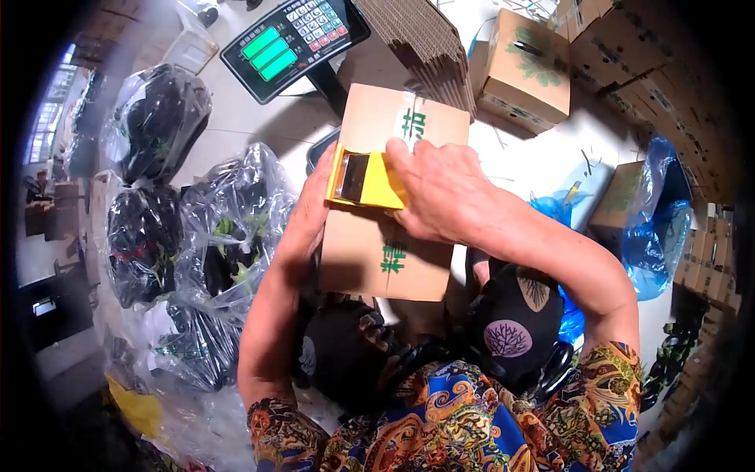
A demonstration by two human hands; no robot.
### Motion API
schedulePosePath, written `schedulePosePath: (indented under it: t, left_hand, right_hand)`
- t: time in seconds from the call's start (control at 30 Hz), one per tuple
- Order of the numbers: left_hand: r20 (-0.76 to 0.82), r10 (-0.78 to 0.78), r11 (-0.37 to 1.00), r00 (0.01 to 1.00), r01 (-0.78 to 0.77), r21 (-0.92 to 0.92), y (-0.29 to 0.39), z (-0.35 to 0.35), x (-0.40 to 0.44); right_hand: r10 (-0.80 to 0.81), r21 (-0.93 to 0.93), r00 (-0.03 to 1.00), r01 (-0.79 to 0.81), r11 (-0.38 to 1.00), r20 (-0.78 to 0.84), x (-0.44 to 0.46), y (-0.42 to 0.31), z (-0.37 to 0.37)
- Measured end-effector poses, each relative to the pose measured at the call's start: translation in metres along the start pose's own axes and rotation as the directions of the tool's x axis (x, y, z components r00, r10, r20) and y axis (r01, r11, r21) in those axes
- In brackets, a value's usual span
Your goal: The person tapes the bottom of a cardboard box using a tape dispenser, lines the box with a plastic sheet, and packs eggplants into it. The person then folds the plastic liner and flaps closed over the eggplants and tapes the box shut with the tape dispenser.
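Observation:
A closed cardboard box (385,271) with green printed characters lies before me, above my knees. My right hand (444,189) is wrapped round a yellow tape dispenser (381,179), which rests across the top of the box near its left edge. The dispenser has a dark window-like part at its left end. Along the left side of the box lies my left hand (313,189), its fingers stretched out flat against the cardboard, close to the dispenser's end. The tape itself cannot be made out.
A scale display (295,43) with green screens stands beyond the box, beside stacked flat cardboard (425,51). Another closed box (525,75) sits at the upper right. Clear bags of eggplants (228,228) crowd the left. A blue plastic bag (657,228) hangs at right.

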State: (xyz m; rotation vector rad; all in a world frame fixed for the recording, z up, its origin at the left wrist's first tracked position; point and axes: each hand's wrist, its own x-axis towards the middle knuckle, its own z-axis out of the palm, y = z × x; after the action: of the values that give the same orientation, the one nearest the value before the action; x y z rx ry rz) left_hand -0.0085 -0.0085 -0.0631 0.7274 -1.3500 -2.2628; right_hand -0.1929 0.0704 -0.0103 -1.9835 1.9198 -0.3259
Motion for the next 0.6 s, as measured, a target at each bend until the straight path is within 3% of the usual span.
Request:
schedulePosePath:
  t: [0.13,0.3,0.4,0.5,0.6]
  left_hand:
    - [0.021,0.031,0.921,0.999,-0.036,0.389,-0.016,-0.052,0.009]
    - [-0.002,0.093,0.686,0.996,-0.063,0.725,-0.012,-0.076,0.018]
    - [-0.082,0.094,0.672,0.992,-0.002,0.740,-0.008,-0.080,0.018]
    - [-0.296,-0.020,0.825,0.955,0.183,0.535,-0.014,-0.083,0.017]
    - [-0.313,0.038,0.759,0.949,0.176,0.627,-0.018,-0.090,0.019]
  right_hand:
    - [-0.055,0.005,0.998,0.055,0.998,-0.031,0.018,-0.001,0.010]
    - [-0.083,0.007,0.996,0.082,0.997,0.040,0.033,-0.011,0.016]
    - [-0.103,-0.028,0.990,0.106,0.994,0.100,0.026,-0.005,0.012]
    - [0.051,-0.034,0.966,-0.044,0.998,0.252,-0.012,0.027,-0.006]
    - [-0.003,0.021,0.996,0.001,1.000,0.094,-0.053,0.076,0.023]
